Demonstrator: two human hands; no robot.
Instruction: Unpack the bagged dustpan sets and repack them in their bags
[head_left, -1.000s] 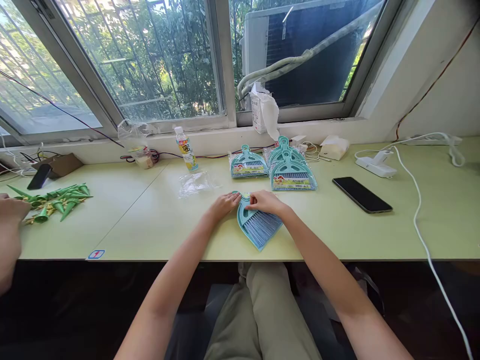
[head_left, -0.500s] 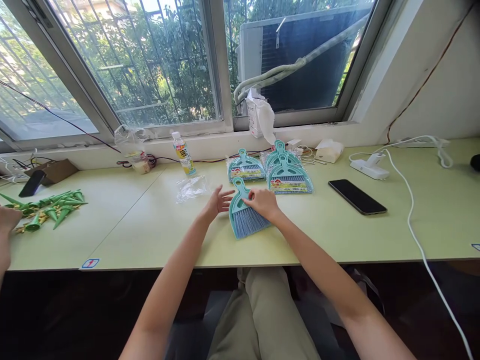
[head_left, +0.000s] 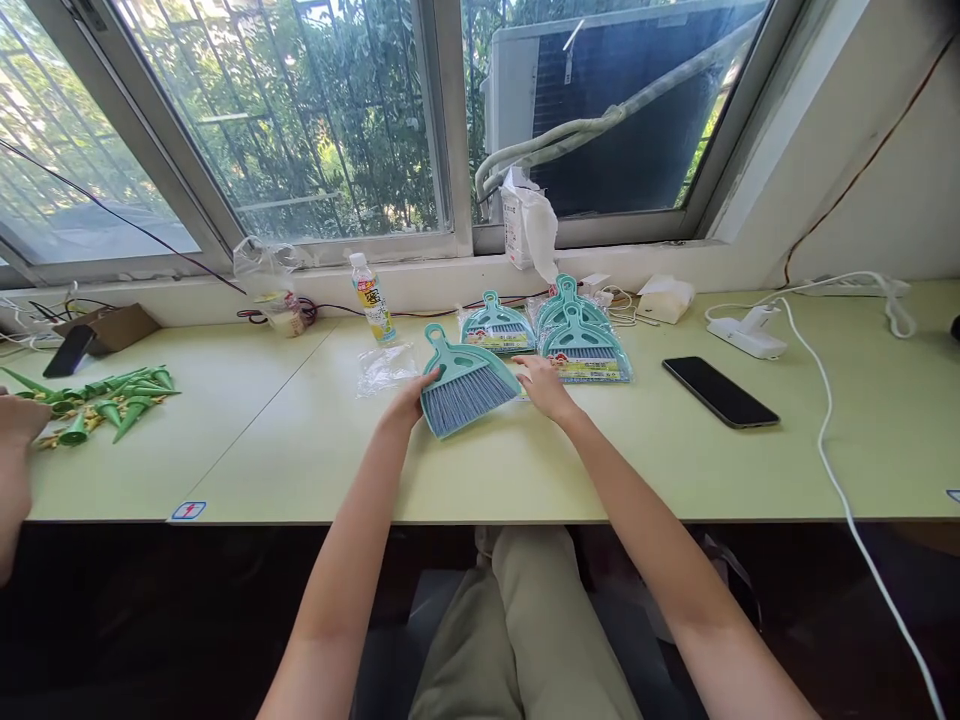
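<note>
A teal brush-and-dustpan set (head_left: 469, 398) is tilted above the table, its handle up to the left and its blue-grey bristles facing me. My left hand (head_left: 414, 396) grips its left edge, thumb on the front. Just right of the set, my right hand (head_left: 541, 386) has its fingers apart near a bit of labelled packaging on the table; nothing is held in it. Behind are more teal sets in clear wrapping with yellow labels: a smaller one (head_left: 495, 326) and an overlapping pile (head_left: 583, 345) on the right.
A bottle (head_left: 372, 300) and clear plastic film (head_left: 385, 370) lie left of the sets. A black phone (head_left: 720, 392) and a white power strip (head_left: 747, 337) are at the right. Far left, another person's hand (head_left: 19, 430) is by green cone-shaped pieces (head_left: 112, 403).
The set has moved up and left and turned, now in my left hand, which was open beside it. My right hand has let go of it and opened.
</note>
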